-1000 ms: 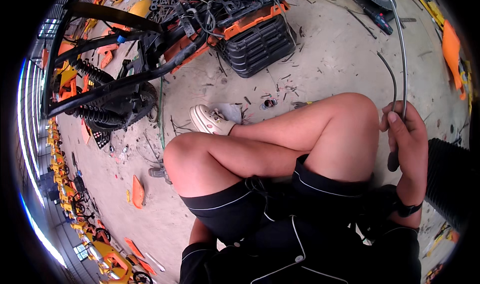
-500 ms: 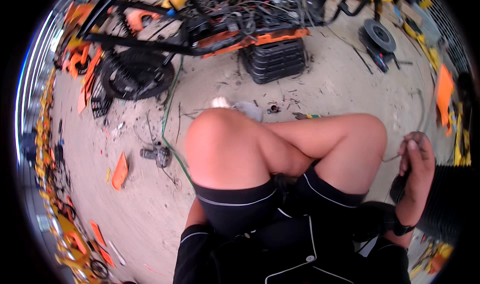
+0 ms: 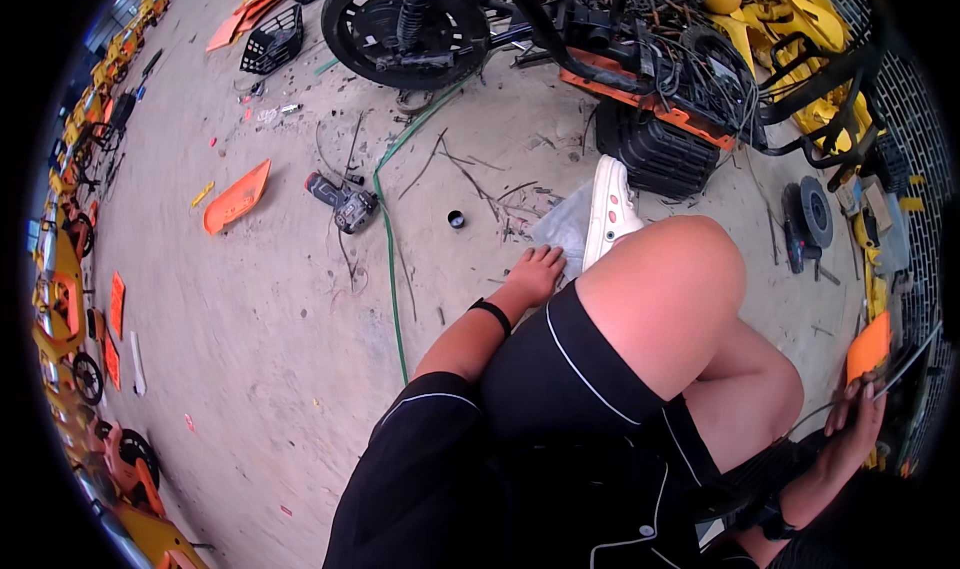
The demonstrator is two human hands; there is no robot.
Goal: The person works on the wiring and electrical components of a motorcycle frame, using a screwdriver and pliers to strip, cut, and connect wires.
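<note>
At the middle of the view my left hand (image 3: 536, 272) lies low, fingers stretched out and apart, its fingertips at the edge of a crumpled clear plastic bag (image 3: 562, 231). Whether it touches the bag or the floor I cannot tell. A white shoe (image 3: 605, 209) on my foot stands beside the bag. Far to the right, my right hand (image 3: 855, 415) is closed around a thin grey cable (image 3: 905, 367), which runs past my knee and up toward the rim. An orange panel (image 3: 869, 347) is just beyond that hand. A small black cup-shaped part (image 3: 456, 219) sits left of the bag.
A stripped motorbike frame (image 3: 650, 94) with a wheel (image 3: 400, 29) stands ahead, loaded with loose parts. A cordless power tool (image 3: 345, 204) lies left of a green hose (image 3: 391, 259). Another orange panel (image 3: 237, 199) is further left. A grey disc (image 3: 815, 212) lies at right.
The view has swung left. My left hand, hidden before, now reaches forward beside my knee to the plastic bag. My right hand remains out at the right with the cable.
</note>
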